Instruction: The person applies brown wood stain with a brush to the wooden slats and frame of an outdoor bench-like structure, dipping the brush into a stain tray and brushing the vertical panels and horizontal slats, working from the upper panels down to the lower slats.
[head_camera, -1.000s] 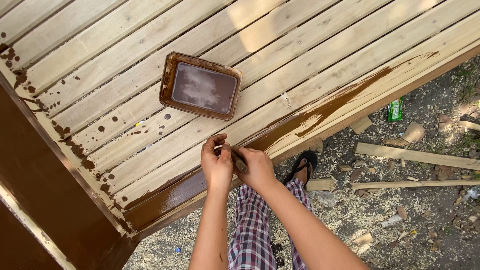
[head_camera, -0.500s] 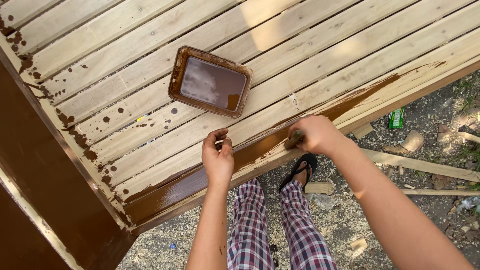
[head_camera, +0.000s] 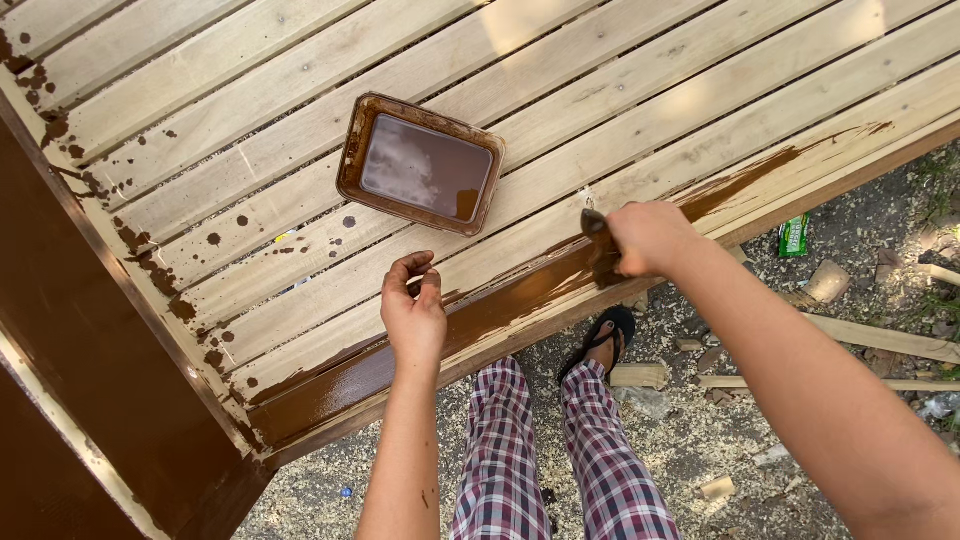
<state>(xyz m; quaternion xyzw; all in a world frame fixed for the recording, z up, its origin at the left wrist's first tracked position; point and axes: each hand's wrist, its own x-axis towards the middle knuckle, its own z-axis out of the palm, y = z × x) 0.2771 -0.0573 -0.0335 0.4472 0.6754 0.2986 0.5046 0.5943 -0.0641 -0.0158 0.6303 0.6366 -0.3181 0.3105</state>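
Right hand (head_camera: 650, 238), grip clamped on a paintbrush (head_camera: 598, 245) whose head projects left of the fist onto the brown-stained edge plank (head_camera: 500, 305) of the slatted tabletop (head_camera: 620, 110). Left hand (head_camera: 415, 315), fingers loosely curled and holding nothing, rests on the same plank. A tray of brown stain (head_camera: 422, 165) lies beyond, between the hands.
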